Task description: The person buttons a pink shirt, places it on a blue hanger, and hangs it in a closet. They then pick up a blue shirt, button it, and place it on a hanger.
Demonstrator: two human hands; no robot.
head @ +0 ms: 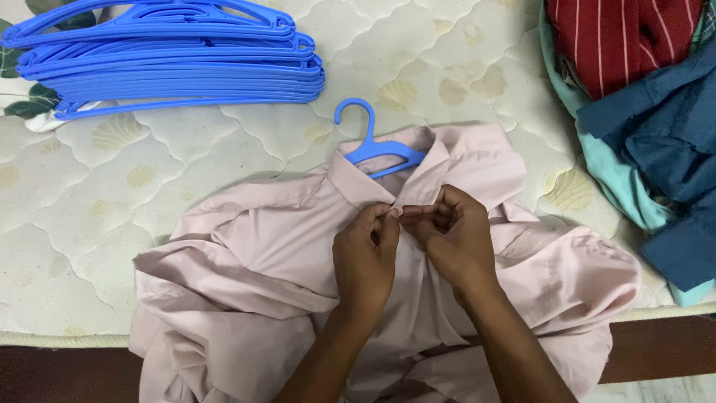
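Crumpled pale pink shirt (253,261) lies on the mattress, blue hanger (377,148) inside its collar

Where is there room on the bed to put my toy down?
The bare mattress left of the pink shirt, below the stack of blue hangers, is free. So is the patch above the collar. The right side is crowded with a clothes pile.

Stack of blue plastic hangers (171,56) — lying flat at the far left corner of the mattress, hooks to the right. Quilted cream mattress (89,194) with a pale shell pattern, its near edge above a dark strip of bed frame (656,347). Heap of clothes (641,112) at the far right — a red striped garment on top, dark blue and teal ones beneath.
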